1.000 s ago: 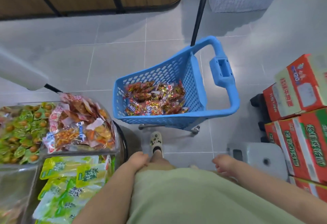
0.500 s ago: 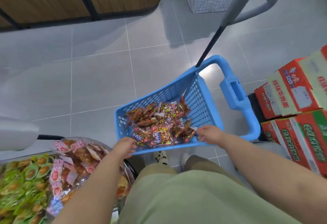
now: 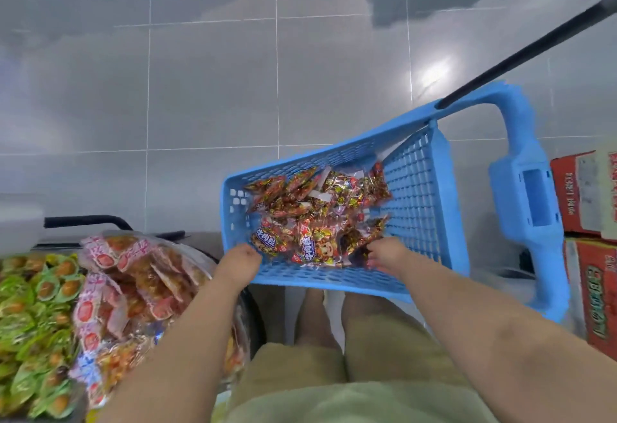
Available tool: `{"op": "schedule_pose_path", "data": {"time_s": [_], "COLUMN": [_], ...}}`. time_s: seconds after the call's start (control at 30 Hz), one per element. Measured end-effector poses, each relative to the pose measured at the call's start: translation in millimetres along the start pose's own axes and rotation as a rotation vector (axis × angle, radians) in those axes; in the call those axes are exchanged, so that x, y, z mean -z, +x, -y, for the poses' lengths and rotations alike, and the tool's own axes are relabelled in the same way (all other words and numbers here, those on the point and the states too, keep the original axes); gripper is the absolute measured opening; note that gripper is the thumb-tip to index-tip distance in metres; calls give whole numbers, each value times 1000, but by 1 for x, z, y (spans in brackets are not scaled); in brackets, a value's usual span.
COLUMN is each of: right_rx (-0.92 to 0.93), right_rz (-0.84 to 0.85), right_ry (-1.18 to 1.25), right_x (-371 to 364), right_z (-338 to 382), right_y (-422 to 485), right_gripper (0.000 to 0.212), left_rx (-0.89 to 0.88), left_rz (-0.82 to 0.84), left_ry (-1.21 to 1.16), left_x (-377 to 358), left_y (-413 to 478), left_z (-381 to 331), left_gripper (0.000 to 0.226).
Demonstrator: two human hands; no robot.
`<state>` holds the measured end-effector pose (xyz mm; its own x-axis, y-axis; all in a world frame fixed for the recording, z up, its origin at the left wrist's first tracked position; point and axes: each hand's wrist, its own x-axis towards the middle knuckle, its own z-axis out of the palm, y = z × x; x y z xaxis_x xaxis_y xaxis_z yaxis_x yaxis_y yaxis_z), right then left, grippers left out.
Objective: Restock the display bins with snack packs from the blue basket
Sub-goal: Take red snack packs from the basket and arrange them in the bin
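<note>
Lying nearest, at left: green-wrapped snacks (image 3: 33,305) beside pink-wrapped snacks (image 3: 133,289). Beyond: left hand (image 3: 242,260) and right hand (image 3: 387,254), fingers curled down among red foil snack packs (image 3: 317,215) inside blue perforated plastic basket (image 3: 410,189); whether they grip any cannot be told.

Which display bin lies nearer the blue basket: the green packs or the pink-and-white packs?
The bin of pink-and-white packs; it sits between the bin of green packs and the blue basket.

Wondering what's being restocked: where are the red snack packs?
Head view, right of centre: red snack packs lie in the blue basket, left hand and right hand at their near edge.
</note>
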<state>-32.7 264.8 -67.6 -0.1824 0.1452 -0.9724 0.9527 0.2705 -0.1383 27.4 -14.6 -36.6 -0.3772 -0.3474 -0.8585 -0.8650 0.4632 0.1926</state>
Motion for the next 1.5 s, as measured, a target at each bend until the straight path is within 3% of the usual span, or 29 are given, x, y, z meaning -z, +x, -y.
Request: {"op": "schedule_pose_path", "data": {"time_s": [0.07,0.17,0.3,0.37,0.47,0.53,0.73,0.87,1.03,1.1,1.17,1.2,1.3,1.4,1.5], "right_rx": [-30,-66,-191,-143,-20,80,419,441,302,298,284,291,468,576,619], "right_rz": [19,59,-16,-68,-54,-60,-187,22,356,482,611,603,246,230,126], "right_ry": [-29,1,38,-76,-145,-265,-110,152,208,138,132,112,-415,-954,-1285], "right_x": [-11,-26,-36,-34,-26,-17,16,24,-6,-16,-21,-24,-35,-49,-65], "right_z": [2,1,-1,-2,-2,0,13,35,51,55,60,61,55,41,34], "right_y": [16,36,53,57,66,61,28,12,11,14,22,30,58,76,83], "right_gripper": [12,39,29,14,33,33,36,35,48,34,10,10,22,63,80], "left_rx": [-82,-113,-112,-71,-37,-23,-24,-67,29,22,9,9,82,129,109], "left_rz": [41,105,162,184,171,172,235,327,570,564,471,413,226,129,99], "left_ry": [134,180,121,37,-14,-47,-177,-419,-832,-953,-1031,-1060,-1095,-1043,-937], "left_x": [-15,-35,-52,-58,-60,-61,-66,-66,-53,-45,-40,-38,-32,-30,-30], "left_y": [4,15,24,26,29,31,33,28,20,20,23,25,34,41,45], "left_z": [-5,-9,-11,-9,-12,-15,-37,-64,-75,-70,-61,-56,-40,-26,-14], "left_gripper": [19,13,10,10,12,16,14,26,52,53,51,48,34,29,25]}}
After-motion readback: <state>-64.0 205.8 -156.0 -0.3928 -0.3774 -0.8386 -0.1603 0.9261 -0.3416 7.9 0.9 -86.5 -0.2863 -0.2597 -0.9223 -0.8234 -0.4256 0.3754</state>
